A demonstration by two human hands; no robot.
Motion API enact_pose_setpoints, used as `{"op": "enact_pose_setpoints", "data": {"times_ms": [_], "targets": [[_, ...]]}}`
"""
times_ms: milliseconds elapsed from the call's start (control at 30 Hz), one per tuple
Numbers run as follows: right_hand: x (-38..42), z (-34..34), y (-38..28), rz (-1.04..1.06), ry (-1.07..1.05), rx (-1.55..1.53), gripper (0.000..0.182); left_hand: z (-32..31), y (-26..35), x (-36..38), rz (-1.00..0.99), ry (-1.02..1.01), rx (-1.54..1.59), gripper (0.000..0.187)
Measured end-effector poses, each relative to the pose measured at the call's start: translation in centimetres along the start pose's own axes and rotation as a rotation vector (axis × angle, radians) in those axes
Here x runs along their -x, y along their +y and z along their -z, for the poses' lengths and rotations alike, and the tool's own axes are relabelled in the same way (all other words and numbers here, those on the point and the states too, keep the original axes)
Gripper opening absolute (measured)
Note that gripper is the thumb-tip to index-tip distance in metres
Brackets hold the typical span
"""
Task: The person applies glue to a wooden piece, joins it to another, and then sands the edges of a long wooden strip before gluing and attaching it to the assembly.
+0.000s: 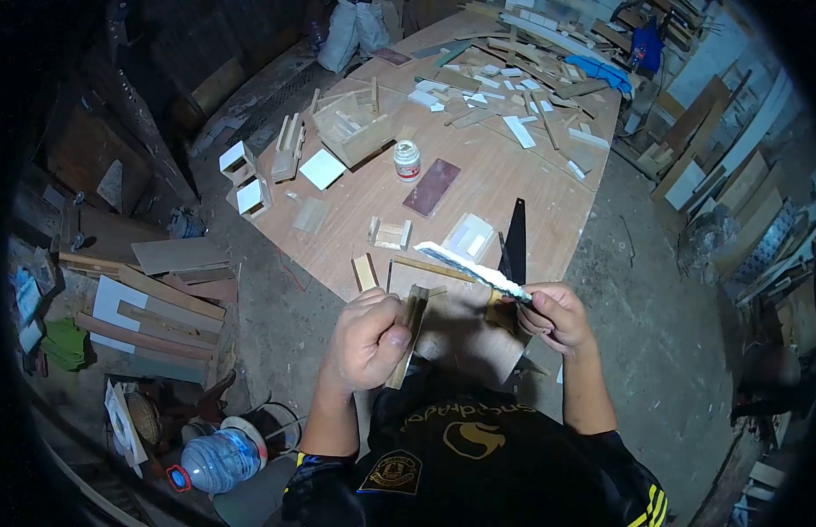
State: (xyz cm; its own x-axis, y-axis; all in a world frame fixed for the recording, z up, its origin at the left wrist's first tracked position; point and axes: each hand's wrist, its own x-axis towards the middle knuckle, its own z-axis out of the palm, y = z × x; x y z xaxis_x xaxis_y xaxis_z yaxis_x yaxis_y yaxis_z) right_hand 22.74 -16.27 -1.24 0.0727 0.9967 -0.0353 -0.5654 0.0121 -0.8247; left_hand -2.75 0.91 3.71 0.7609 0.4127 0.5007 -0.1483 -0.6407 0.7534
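Note:
My left hand (370, 341) is closed around a narrow wooden piece (414, 327), which is held upright at a tilt near the table's front edge. Between the fingers of my right hand (555, 318) is the end of a long thin stick (468, 267) coated with white paste, pointing up and left over the table. Just beyond it lies a white and beige block (470, 237). A small wooden frame (389, 234) sits farther left. Beside my right hand is a black-bladed saw (514, 237), its yellow handle partly hidden.
An open jar (407, 162) stands by a dark red board (432, 187) on the wooden table (355, 211). A wooden box (351, 130) is at the back left. Many offcuts (519, 132) cover the far side. A large water bottle (216, 462) is at lower left.

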Motion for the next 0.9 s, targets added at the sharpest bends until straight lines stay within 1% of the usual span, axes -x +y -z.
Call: {"op": "enact_pose_setpoints", "data": {"times_ms": [200, 267, 300, 367, 400, 467, 567, 733, 833, 900], "targets": [[0.5, 0.2, 0.3, 0.083, 0.043, 0.025, 0.034, -0.1, 0.2, -0.1, 0.023, 0.009, 0.021, 0.026], [0.7, -0.6, 0.0, 0.168, 0.278, 0.417, 0.032, -0.3, 0.3, -0.1, 0.023, 0.016, 0.010, 0.025], [0.8, -0.9, -0.3, 0.165, 0.275, 0.416, 0.032, -0.4, 0.3, -0.1, 0.022, 0.021, 0.001, 0.024], [0.9, -1.7, -1.0, 0.445, 0.256, 0.815, 0.032, -0.6, 0.1, -0.1, 0.004, 0.011, -0.010, 0.023], [1.0, -2.1, -1.4, 0.443, 0.254, 0.814, 0.032, -0.6, 0.0, -0.1, -0.018, -0.003, -0.018, 0.023], [0.9, -2.8, -2.4, 0.509, 0.176, 0.911, 0.033, -0.6, 0.2, -0.2, -0.039, 0.007, -0.012, 0.021], [1.2, -2.7, -3.0, 0.535, 0.146, 0.957, 0.036, -0.8, 0.0, -0.2, -0.078, 0.028, -0.027, 0.019], [1.6, -2.5, -3.8, 0.559, 0.160, 1.001, 0.035, -0.6, 0.0, -0.4, -0.149, 0.031, -0.106, 0.014], [1.6, -2.6, -4.3, 0.579, 0.141, 1.036, 0.033, -0.5, 0.1, -0.5, -0.202, 0.049, -0.122, 0.017], [1.6, -2.7, -4.8, 0.599, 0.125, 1.045, 0.033, -0.1, -0.1, -0.3, -0.243, 0.024, -0.150, 0.024]]}}
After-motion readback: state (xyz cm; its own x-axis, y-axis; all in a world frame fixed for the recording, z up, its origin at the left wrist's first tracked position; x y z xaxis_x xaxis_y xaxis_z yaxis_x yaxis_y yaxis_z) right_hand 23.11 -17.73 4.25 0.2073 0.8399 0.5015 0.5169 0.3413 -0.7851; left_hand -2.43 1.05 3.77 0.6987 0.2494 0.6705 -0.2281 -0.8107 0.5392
